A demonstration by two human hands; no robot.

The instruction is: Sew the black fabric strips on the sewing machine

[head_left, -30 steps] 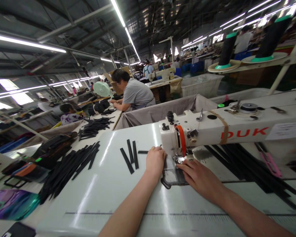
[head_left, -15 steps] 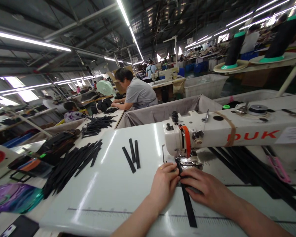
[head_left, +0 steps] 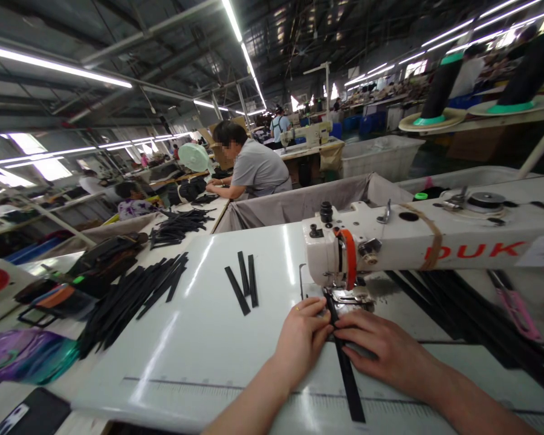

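A narrow black fabric strip (head_left: 348, 377) runs from under the presser foot of a white sewing machine (head_left: 330, 254) toward me, its free end crossing the ruler line on the table. My left hand (head_left: 301, 332) is closed at the strip's left edge, fingers curled near the needle area. From the other side, my right hand (head_left: 381, 347) pinches the strip's right edge, with its fingertips close to the left hand's. The exact fingertip contact is partly hidden. Left of the machine, three short black strips (head_left: 252, 281) lie on the pale tabletop (head_left: 199, 338).
A pile of black strips (head_left: 131, 302) lies at the left. Long black strips (head_left: 462, 308) and pink-handled scissors (head_left: 519, 311) are under the machine arm. A phone (head_left: 36, 414) sits at the near left. A co-worker (head_left: 260, 169) works beyond the cloth-lined bin (head_left: 294, 205).
The camera view has shifted slightly. Both hands and the strip stay in nearly the same place at the machine.
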